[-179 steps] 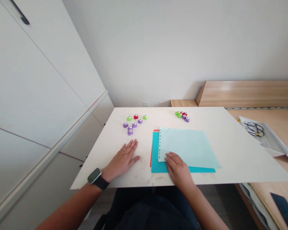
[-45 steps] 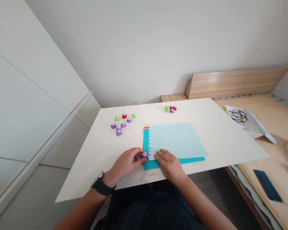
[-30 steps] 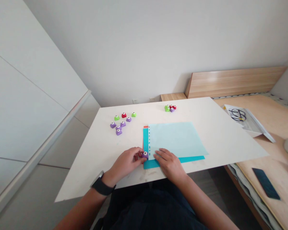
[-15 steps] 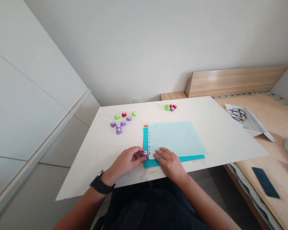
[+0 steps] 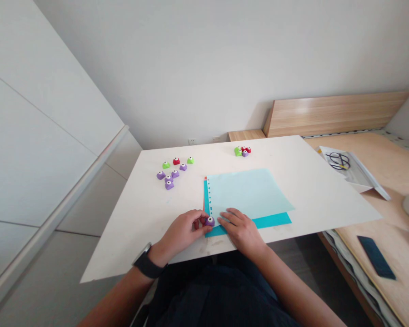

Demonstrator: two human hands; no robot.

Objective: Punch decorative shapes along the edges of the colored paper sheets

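My left hand [image 5: 182, 232], with a dark watch on its wrist, is closed around a small purple punch [image 5: 209, 221] at the near left corner of the paper stack. My right hand [image 5: 241, 230] lies flat with fingers spread on the pale blue sheet [image 5: 248, 193], pressing its near left corner. That sheet has a row of small holes along its left edge. Under it lie a teal sheet [image 5: 272, 220] and a red sheet showing only as a thin strip on the left.
Several purple, green and red punches [image 5: 173, 171] sit in a loose group at the table's far left. A smaller cluster of punches [image 5: 242, 151] lies at the far middle. The white table [image 5: 320, 190] borders a wooden bed with a tray of cables [image 5: 347, 168] and a dark phone [image 5: 376, 262].
My left hand, flat and empty on the table six seconds ago, now grips the purple punch at the paper's edge. The punch has crept slightly toward me along the edge in the last second.
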